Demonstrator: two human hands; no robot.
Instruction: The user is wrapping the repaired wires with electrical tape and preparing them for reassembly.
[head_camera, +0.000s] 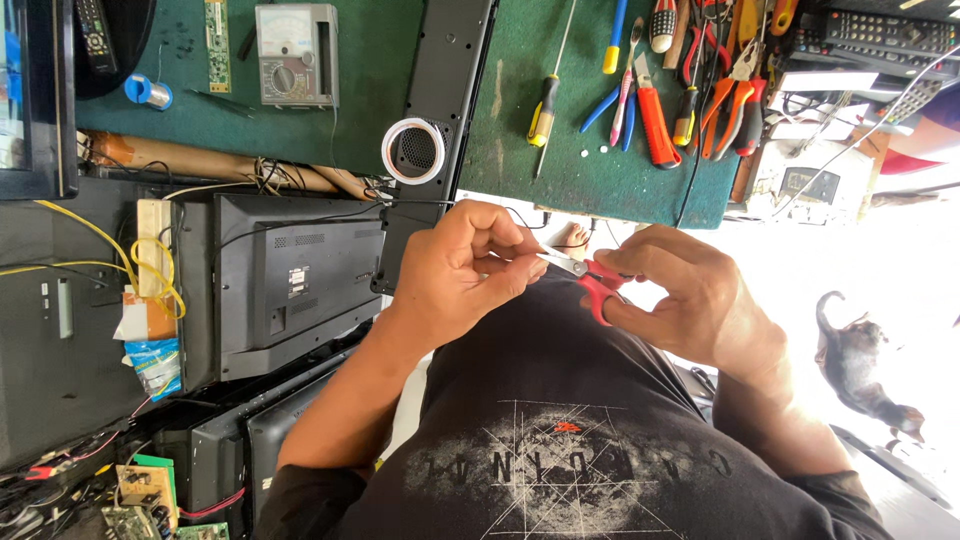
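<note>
My right hand (700, 305) grips small red-handled cutters (597, 283), whose metal jaws point left toward my left hand. My left hand (465, 262) is closed, thumb and forefinger pinched at the jaw tips (560, 263). A thin black wire (440, 203) runs toward that hand, but what the fingers pinch is too small to tell. Both hands hover over my dark shirt, just in front of the green-topped bench (560, 150).
On the bench lie screwdrivers and pliers (690, 95), an analogue multimeter (297, 55), a solder spool (148, 93) and a long black panel with a white-ringed speaker (413, 150). Flat-screen sets (290, 290) and circuit boards (145, 485) stand at left. A dark animal (860, 365) is on the floor, right.
</note>
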